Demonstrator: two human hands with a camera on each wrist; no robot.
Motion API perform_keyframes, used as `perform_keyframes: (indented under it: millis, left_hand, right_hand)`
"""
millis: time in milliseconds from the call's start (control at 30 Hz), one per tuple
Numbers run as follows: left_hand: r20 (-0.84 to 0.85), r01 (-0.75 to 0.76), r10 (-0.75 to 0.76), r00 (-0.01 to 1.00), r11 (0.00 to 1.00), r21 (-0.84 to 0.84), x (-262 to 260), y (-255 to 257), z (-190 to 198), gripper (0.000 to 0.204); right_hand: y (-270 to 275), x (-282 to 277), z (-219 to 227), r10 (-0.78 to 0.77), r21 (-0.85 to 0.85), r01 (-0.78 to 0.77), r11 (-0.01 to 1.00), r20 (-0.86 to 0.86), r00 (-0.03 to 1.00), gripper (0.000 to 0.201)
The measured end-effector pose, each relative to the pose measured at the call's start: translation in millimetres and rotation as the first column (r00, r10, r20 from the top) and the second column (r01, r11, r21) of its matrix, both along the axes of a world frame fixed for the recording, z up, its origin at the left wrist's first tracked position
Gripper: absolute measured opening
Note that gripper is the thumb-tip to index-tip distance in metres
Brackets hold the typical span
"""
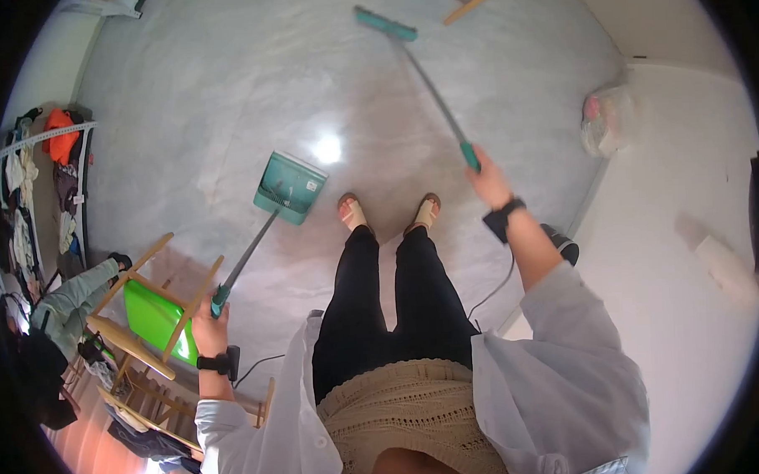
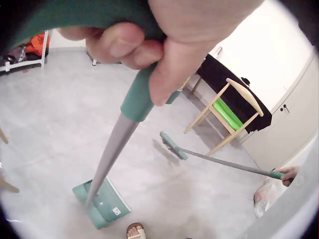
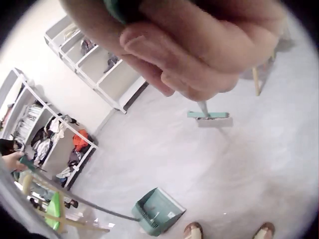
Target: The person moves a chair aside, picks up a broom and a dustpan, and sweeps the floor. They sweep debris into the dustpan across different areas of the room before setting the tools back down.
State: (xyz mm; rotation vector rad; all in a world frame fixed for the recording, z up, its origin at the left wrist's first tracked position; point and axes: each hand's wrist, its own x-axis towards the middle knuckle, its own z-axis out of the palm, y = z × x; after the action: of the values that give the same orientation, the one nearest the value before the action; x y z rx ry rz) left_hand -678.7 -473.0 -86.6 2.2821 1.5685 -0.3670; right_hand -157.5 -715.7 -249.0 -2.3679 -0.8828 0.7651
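Standing on the grey floor (image 1: pixel 224 92) with a tool in each fist. Left hand (image 1: pixel 209 326) wrapped tight round the dustpan handle (image 1: pixel 245 260), fingers (image 2: pixel 117 47) curled on the green grip; dustpan (image 1: pixel 290 187) sitting flat just ahead of the left foot, mouth facing away. Right hand (image 1: pixel 488 181) clamped on the broom handle (image 1: pixel 435 93), shaft running forward and to the left, broom head (image 1: pixel 385 24) well out front. Dustpan well apart from the broom head, nearer the feet.

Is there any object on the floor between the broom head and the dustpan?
Nothing visible does. The floor between the broom head and the dustpan looks bare. The person's feet stand beside the dustpan, outside that path.
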Motion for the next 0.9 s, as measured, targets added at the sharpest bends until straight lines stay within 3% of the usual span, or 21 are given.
perform_keyframes:
  millis: [100,200,300,333,367,400,433,500,533,600,667,867,900]
  left_hand:
    - [0.019,-0.005,0.005,1.0,1.0,-0.005,9.1,8.1,3.7,0.034]
    - [0.018,0.013,-0.013,1.0,1.0,-0.002,11.2,16.3,6.1,0.034]
    - [0.042,-0.024,0.025,0.999,0.999,-0.038,10.7,15.3,4.2,0.035]
    - [0.066,-0.029,0.033,0.997,0.998,-0.051,6.4,15.0,0.9,0.035]
    - [0.084,-0.035,0.04,0.996,0.997,-0.062,2.6,13.8,0.6,0.035]
    - [0.075,-0.047,0.053,0.996,0.996,-0.079,-0.2,13.3,2.7,0.036]
    - [0.069,-0.056,0.062,0.996,0.994,-0.091,-1.0,12.7,2.6,0.036]
    - [0.109,-0.005,0.01,0.994,0.999,-0.048,-8.0,14.3,1.5,0.035]
    - [0.072,0.02,-0.019,0.997,1.0,-0.018,-10.2,15.7,-0.5,0.034]
    - [0.032,-0.008,0.009,0.999,0.999,-0.044,-10.4,18.4,1.4,0.034]
    - [0.161,0.007,-0.009,0.987,1.0,0.011,-15.5,15.9,-2.3,0.035]
    - [-0.201,-0.182,0.163,0.966,0.98,-0.078,-12.5,11.7,-2.7,0.033]
    - [-0.212,-0.208,0.186,0.959,0.974,-0.087,-7.6,13.6,2.6,0.031]
  right_hand:
    - [54.0,37.5,-16.8,-0.1,-0.089,0.092,0.992,-0.088,0.991,0.055]
    - [83.8,14.6,-29.4,-0.061,-0.338,0.047,0.94,-0.029,0.998,0.055]
    - [54.4,-53.2,-29.3,0.035,-0.334,-0.06,0.941,-0.08,0.996,0.057]
    - [36.2,-74.4,-26.0,0.041,-0.265,-0.087,0.96,-0.176,0.984,0.057]
    - [33.3,-96.5,-4.7,-0.003,-0.328,-0.082,0.941,-0.252,0.968,0.058]
    - [17.1,-118.2,4.6,0.096,-0.245,-0.156,0.957,-0.238,0.967,0.059]
    - [1.9,-138.8,13.3,0.084,-0.18,-0.145,0.973,-0.308,0.948,0.059]
    - [-0.6,-162.6,77.8,0.011,-0.251,-0.169,0.953,-0.529,0.849,0.058]
    - [-8.5,-170.4,94.6,0.082,-0.112,-0.167,0.98,-0.535,0.841,0.056]
    - [-10.6,-169.2,130.4,0.006,-0.209,-0.186,0.96,-0.649,0.761,0.051]
    - [-5.6,-160.5,165.7,-0.146,-0.292,-0.173,0.941,-0.809,0.569,0.048]
    - [-7.2,-139.0,198.6,-0.024,-0.22,-0.227,0.949,-0.766,0.642,0.032]
    - [0.5,-132.4,210.8,-0.067,-0.227,-0.167,0.959,-0.758,0.648,0.022]
